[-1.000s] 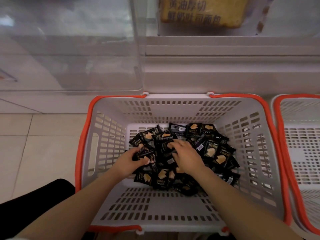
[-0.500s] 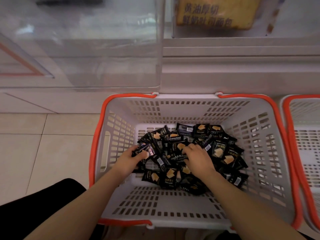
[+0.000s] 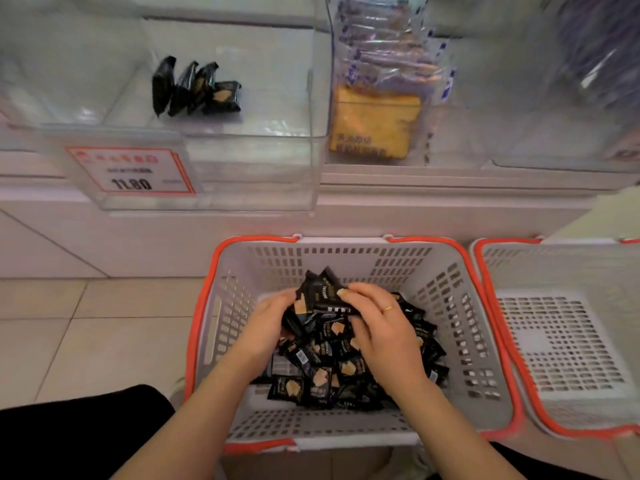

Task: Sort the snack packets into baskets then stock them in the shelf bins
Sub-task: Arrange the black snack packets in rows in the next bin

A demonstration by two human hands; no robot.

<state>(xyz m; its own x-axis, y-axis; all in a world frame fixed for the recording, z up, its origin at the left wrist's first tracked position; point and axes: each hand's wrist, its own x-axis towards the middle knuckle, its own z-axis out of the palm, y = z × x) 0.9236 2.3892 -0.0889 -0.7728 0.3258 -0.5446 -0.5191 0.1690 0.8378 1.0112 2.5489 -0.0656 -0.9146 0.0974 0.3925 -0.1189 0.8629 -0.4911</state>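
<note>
A white basket with an orange rim (image 3: pixel 207 306) stands on the floor and holds a heap of black snack packets (image 3: pixel 322 379). Between both hands a bunch of black snack packets (image 3: pixel 320 292) is lifted above the heap. My left hand (image 3: pixel 266 327) grips the bunch from the left, and my right hand (image 3: pixel 381 327), with a ring, grips it from the right. Above, a clear shelf bin (image 3: pixel 249 174) holds several of the same black packets (image 3: pixel 195 86) standing in a row.
A second white basket with an orange rim (image 3: pixel 561 341) stands at the right with nothing visible in it. A red-bordered price tag (image 3: pixel 133 171) hangs on the clear bin's front. The neighbouring bin holds bagged bread (image 3: pixel 375 121). Tiled floor lies to the left.
Both hands closed on a bunch of packets and raised it off the heap. The view tilted up, bringing the shelf bins and their contents into sight.
</note>
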